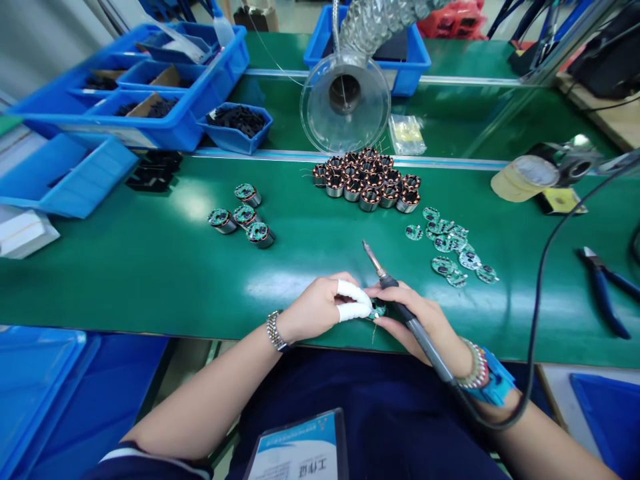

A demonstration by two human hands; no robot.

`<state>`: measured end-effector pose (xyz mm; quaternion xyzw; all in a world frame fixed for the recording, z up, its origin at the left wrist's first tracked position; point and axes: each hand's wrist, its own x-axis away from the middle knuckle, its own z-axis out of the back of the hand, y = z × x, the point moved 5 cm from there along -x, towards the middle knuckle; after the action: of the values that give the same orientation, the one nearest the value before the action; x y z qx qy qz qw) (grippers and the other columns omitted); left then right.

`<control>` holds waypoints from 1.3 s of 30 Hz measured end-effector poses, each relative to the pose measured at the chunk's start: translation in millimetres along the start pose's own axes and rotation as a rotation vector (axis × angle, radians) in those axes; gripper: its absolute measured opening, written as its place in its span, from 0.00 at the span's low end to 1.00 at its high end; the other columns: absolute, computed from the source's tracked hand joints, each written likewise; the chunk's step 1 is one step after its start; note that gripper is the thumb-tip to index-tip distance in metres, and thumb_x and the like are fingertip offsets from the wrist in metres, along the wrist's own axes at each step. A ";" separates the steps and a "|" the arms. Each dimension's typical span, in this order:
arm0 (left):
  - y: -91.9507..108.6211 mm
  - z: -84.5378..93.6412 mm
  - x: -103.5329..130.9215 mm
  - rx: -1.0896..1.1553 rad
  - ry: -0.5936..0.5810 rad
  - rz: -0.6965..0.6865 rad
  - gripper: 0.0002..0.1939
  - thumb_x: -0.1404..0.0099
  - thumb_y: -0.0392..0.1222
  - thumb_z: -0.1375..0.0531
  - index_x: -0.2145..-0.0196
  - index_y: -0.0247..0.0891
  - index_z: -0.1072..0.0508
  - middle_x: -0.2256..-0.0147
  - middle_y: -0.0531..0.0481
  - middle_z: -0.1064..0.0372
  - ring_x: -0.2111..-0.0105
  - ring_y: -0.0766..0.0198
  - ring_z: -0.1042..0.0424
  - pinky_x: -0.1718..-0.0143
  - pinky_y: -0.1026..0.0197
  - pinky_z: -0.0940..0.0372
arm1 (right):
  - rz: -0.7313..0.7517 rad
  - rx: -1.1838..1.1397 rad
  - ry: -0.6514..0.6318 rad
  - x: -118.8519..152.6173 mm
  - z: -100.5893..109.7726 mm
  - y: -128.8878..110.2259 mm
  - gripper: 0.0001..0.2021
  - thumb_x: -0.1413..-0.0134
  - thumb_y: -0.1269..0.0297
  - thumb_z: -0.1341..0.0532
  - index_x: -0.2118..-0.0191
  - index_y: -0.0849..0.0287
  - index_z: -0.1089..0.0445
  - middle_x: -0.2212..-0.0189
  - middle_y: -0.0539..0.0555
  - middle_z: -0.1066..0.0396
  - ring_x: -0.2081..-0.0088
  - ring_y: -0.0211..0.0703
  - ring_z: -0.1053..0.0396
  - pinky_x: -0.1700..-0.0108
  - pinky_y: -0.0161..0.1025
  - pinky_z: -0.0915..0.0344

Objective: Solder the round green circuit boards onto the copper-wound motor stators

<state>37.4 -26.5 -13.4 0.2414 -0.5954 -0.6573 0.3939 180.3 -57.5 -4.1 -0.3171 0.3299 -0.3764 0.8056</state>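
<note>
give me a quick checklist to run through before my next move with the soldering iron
1. Green circuit board steadied: ok, left hand and right hand both have fingers on it.
2. Soldering iron in hand: ok, in the right hand.
3. Iron's tip away from fingers: ok, it points up and away.
4. Tip hot: cannot tell.
5. White finger covers on: ok for two left fingers.
6. Iron's cord off the right forearm: not ok, it appears to cross it.

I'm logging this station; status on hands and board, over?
Left hand holding green circuit board. Right hand touching it too, gripping soldering iron. Hands partly cover it.
</note>
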 end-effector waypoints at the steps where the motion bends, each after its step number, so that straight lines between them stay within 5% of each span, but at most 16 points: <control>1: -0.2 1.5 -0.7 0.011 -0.024 0.003 0.03 0.45 0.37 0.40 0.73 0.38 0.26 0.70 0.51 0.34 0.69 0.67 0.33 0.65 0.65 0.37 | -0.003 -0.002 -0.002 0.1 -0.1 0.2 0.18 0.48 0.71 0.43 0.51 0.55 0.43 0.54 0.56 0.33 0.51 0.42 0.36 0.49 0.44 0.37; 9: -6.5 6.2 3.3 -0.018 -0.102 0.083 0.04 0.46 0.38 0.41 0.73 0.36 0.30 0.73 0.50 0.31 0.71 0.66 0.31 0.66 0.63 0.36 | 0.009 0.018 0.011 -2.1 1.6 -2.8 0.18 0.48 0.72 0.42 0.51 0.56 0.42 0.54 0.55 0.32 0.50 0.42 0.36 0.49 0.43 0.37; 24: 1.5 3.9 6.3 -0.266 -0.007 -0.145 0.02 0.45 0.33 0.44 0.73 0.35 0.32 0.73 0.51 0.31 0.73 0.68 0.33 0.69 0.66 0.37 | 0.047 0.055 0.061 3.1 7.3 -14.2 0.20 0.51 0.73 0.41 0.51 0.57 0.42 0.51 0.58 0.34 0.49 0.46 0.37 0.48 0.46 0.37; 29: 5.8 3.8 6.2 -0.280 0.006 -0.163 0.02 0.46 0.32 0.44 0.74 0.34 0.32 0.73 0.51 0.31 0.73 0.69 0.33 0.70 0.67 0.37 | 0.087 0.137 0.186 11.5 30.3 -36.5 0.19 0.51 0.76 0.42 0.52 0.57 0.37 0.73 0.51 0.30 0.67 0.41 0.31 0.63 0.40 0.33; 39: 5.1 3.2 5.9 -0.297 0.019 -0.180 0.03 0.46 0.32 0.44 0.74 0.35 0.31 0.74 0.51 0.31 0.74 0.69 0.33 0.71 0.67 0.38 | 0.157 0.145 0.118 5.2 42.8 -73.1 0.14 0.57 0.79 0.44 0.62 0.63 0.30 0.81 0.51 0.36 0.76 0.38 0.39 0.71 0.41 0.36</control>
<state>32.7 -29.2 -7.1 0.2391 -0.4639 -0.7684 0.3703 186.9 -88.2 74.8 -0.2084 0.3724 -0.3533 0.8325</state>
